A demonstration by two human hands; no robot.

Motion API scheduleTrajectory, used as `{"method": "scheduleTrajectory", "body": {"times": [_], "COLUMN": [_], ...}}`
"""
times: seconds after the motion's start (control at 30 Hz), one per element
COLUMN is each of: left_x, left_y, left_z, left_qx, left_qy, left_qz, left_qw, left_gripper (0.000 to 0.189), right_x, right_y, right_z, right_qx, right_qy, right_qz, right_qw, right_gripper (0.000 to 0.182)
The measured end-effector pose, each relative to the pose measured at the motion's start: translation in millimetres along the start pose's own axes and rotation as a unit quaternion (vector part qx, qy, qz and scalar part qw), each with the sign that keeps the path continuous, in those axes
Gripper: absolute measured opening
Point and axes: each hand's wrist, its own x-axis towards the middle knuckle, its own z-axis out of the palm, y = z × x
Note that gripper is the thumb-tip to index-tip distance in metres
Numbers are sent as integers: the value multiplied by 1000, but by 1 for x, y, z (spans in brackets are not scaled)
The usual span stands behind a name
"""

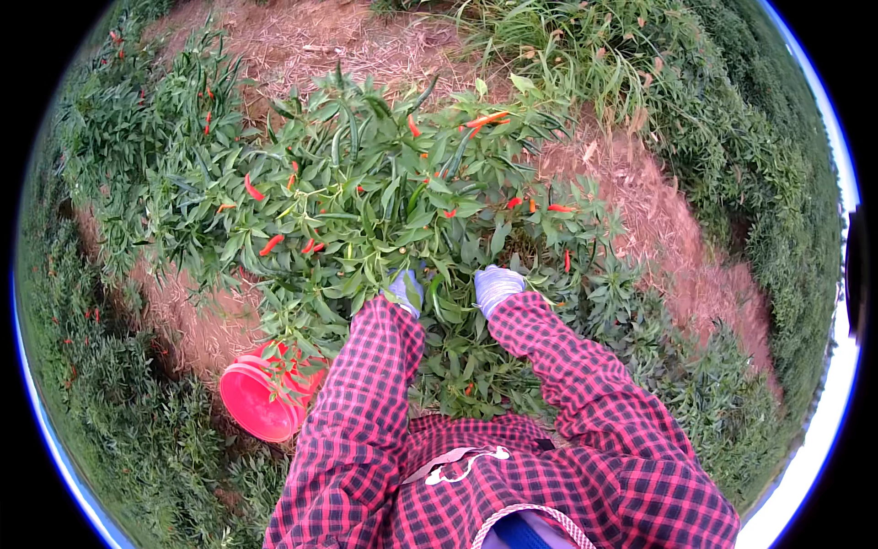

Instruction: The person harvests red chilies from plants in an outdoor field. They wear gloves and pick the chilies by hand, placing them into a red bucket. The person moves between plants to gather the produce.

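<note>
Both hands reach into a leafy chili pepper plant (pixel 370 199) that bears green and red pods. My left hand (pixel 407 291), in a pale violet glove, is partly covered by leaves, and its fingers are hidden. To its right my right hand (pixel 496 287) wears a similar glove; its fingers point down into the foliage, so what they touch cannot be seen. A green chili pepper (pixel 435 295) hangs between the two hands. Red chilies show around them, among them one at the left (pixel 271 245) and one at the right (pixel 567 260).
A red plastic bucket (pixel 257 401) stands low on the left, leaves overlapping its rim. Reddish soil with dry straw (pixel 658 219) runs between the plant rows. Tall grass (pixel 583 48) grows at the upper right, and more chili plants (pixel 116 412) lie to the left.
</note>
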Motion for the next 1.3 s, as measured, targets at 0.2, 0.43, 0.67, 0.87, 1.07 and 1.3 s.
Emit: {"method": "scheduleTrajectory", "body": {"times": [0.2,0.43,0.67,0.87,1.07,1.3], "left_x": [-4,-28,-73,-87,-64,-43], "left_y": [15,24,22,10,25,-7], "left_z": [4,15,44,55,107,64], "left_qx": [64,201,508,665,677,605], "left_qy": [-15,-60,-267,-198,-78,-51], "left_qz": [3,23,218,75,-22,43], "left_qw": [998,978,789,716,732,794], "left_gripper": [14,13,14,15,39,28], "right_x": [2,-27,-8,-26,-23,-11], "right_y": [27,78,96,59,39,36], "right_z": [5,9,-2,-32,6,39], "right_qx": [186,845,702,680,124,620], "right_qy": [-40,-27,168,54,155,111], "right_qz": [-172,-179,-138,-164,-204,-269], "right_qw": [967,503,678,713,959,729], "right_gripper": [35,17,37,19,30,13]}}
